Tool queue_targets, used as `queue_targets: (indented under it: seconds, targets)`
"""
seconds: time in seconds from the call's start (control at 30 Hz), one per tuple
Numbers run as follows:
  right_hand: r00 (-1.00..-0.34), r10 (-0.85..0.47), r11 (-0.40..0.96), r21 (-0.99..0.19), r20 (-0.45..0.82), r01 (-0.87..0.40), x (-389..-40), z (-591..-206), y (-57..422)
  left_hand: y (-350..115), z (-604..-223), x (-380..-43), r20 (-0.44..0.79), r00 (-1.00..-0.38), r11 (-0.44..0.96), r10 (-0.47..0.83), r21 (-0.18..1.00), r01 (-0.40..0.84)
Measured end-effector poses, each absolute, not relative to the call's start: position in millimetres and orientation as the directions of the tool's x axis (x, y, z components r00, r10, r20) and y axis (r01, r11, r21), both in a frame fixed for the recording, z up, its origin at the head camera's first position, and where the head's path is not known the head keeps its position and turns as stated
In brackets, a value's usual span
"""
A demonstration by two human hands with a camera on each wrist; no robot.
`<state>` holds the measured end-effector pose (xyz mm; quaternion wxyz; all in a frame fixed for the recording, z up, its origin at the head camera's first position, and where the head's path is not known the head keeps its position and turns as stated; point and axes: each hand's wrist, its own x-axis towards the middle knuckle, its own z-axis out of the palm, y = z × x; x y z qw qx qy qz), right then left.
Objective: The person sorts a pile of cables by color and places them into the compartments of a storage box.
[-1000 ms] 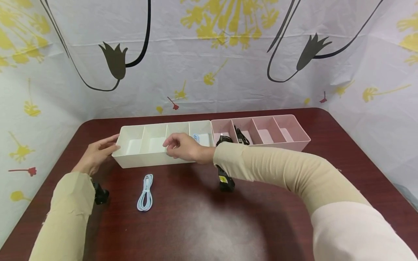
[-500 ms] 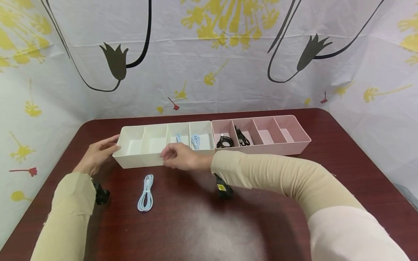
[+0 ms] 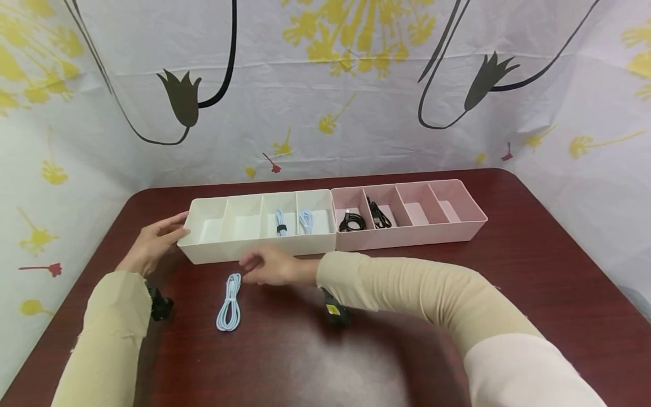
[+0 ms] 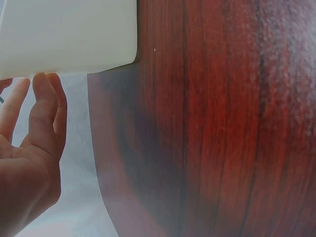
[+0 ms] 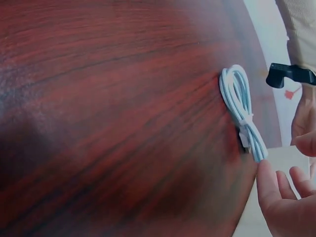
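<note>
My left hand (image 3: 155, 243) rests its fingertips on the left end of a white divided box (image 3: 259, 249); in the left wrist view its fingers (image 4: 44, 103) touch the box wall (image 4: 69, 34). My right hand (image 3: 272, 265) is over the table in front of that box, fingers loosely bent and holding nothing. Just left of it lies a coiled light-blue cable (image 3: 229, 305), tied in the middle. The right wrist view has this cable (image 5: 242, 108) close to the fingertips of my right hand (image 5: 289, 207); whether they touch it, I cannot tell.
A light-blue cable with a black strap (image 3: 281, 223) lies in the white box's third compartment, another light-blue cable (image 3: 306, 220) in the fourth. Against its right end stands a pink divided box (image 3: 412, 233), with black cables (image 3: 352, 221) in its two left compartments.
My right hand has drawn out of the white box's third compartment, moving forward and left to beside the coiled cable. The strapped cable there has come into view. My left hand stays put.
</note>
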<state>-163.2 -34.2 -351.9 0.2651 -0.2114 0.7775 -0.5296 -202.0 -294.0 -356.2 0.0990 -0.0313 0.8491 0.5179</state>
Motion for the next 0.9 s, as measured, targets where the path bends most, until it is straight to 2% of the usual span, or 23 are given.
queue_targets:
  seconds: [0.27, 0.53, 0.9]
  targets:
    - [-0.789, -0.578, 0.409, -0.910, -0.207, -0.061, -161.3, -364.7, -32.8, -294.0, -358.2, -204.0, -0.208, -0.977, 0.460, 0.048, 0.873, -0.163]
    - [-0.796, -0.562, 0.378, -0.926, -0.223, -0.008, -161.8, -369.8, -34.3, -292.1, -357.8, -205.9, -0.202, -0.977, 0.462, 0.066, 0.874, -0.150]
    - [-0.816, -0.549, 0.370, -0.928, -0.181, -0.042, -162.8, -380.2, -42.5, -295.5, -361.2, -204.8, -0.189, -0.979, 0.461, 0.072, 0.877, -0.136]
